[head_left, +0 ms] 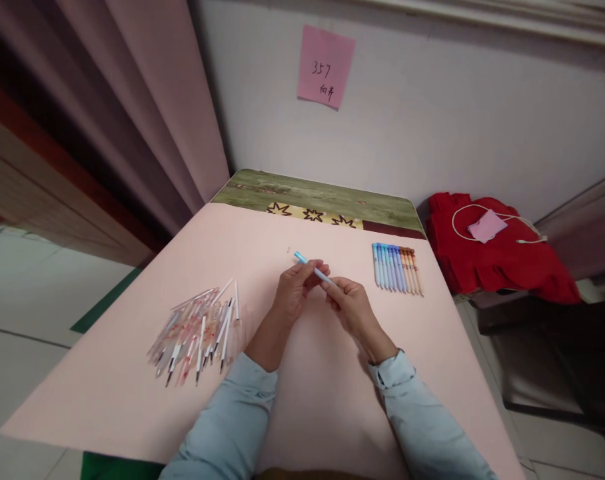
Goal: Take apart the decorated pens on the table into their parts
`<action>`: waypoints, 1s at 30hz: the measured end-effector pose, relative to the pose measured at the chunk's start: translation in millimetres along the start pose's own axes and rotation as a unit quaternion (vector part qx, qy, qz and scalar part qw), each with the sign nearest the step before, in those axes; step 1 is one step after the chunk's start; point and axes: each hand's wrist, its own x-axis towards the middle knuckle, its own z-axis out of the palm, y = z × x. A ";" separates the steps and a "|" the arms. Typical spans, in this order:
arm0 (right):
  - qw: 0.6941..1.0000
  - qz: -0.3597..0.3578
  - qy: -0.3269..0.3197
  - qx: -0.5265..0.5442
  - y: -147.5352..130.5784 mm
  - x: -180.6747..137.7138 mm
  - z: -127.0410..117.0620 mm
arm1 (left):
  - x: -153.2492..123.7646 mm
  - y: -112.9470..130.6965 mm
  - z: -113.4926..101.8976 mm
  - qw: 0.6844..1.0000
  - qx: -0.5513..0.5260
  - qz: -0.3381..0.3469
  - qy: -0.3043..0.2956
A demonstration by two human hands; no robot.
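Pale wall point(442, 120) and mauve curtain point(157, 100) back a table under a light pink cover point(322, 413), as I follow it from afar through the head camera. At mid-table, a slim light-blue pen point(323, 275) slants between two bare hands, its brighter blue end pointing far and left, its other end near and right. I see the left hand point(293, 290) grasping the pen between thumb and fingers, the bright end jutting out past the thumb. The right hand point(351, 301) pinches the opposite end between thumb and fingertips; a short stretch of barrel shows between the two grips.

To the right on the cover, I count off a tidy row of pens point(395, 269) by color, blue, then purple, then brown, their tips toward the near side. To the left lies a loose heap of see-through tubes and white sticks point(197, 333), several dark-tipped. Along the table's far edge runs a green wood-grain strip point(327, 193). On the wall, a pink note point(326, 67) bears a handwritten "357." Right of the table, a red cloth point(512, 267) carries a pale cord and a pink paper point(487, 225).
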 end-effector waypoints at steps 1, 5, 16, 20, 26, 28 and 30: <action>1.000 0.009 0.002 0.022 -2.8 -0.9 0.8 | -0.5 0.9 -0.1 1.000 0.002 -0.007 -0.019; 0.993 0.071 -0.028 0.086 -11.4 -3.7 2.9 | -4.7 5.3 0.7 0.994 0.006 -0.025 -0.104; 0.925 0.235 -0.160 0.253 -8.6 -6.1 -1.0 | -12.6 4.9 0.8 0.989 -0.056 -0.034 -0.133; 0.930 0.213 -0.132 0.268 -9.3 -5.8 2.3 | -10.1 2.8 1.4 0.996 -0.024 -0.001 -0.085; 0.963 0.171 -0.061 0.198 -9.5 -5.0 10.1 | -7.2 -0.6 1.4 0.999 -0.013 0.000 -0.052; 0.977 0.147 -0.043 0.148 -8.7 -5.4 12.5 | -6.6 -1.8 1.2 0.999 -0.012 -0.001 -0.042; 0.990 0.110 -0.024 0.080 -7.4 -6.4 14.2 | -5.9 -3.5 1.3 1.000 -0.011 0.003 -0.028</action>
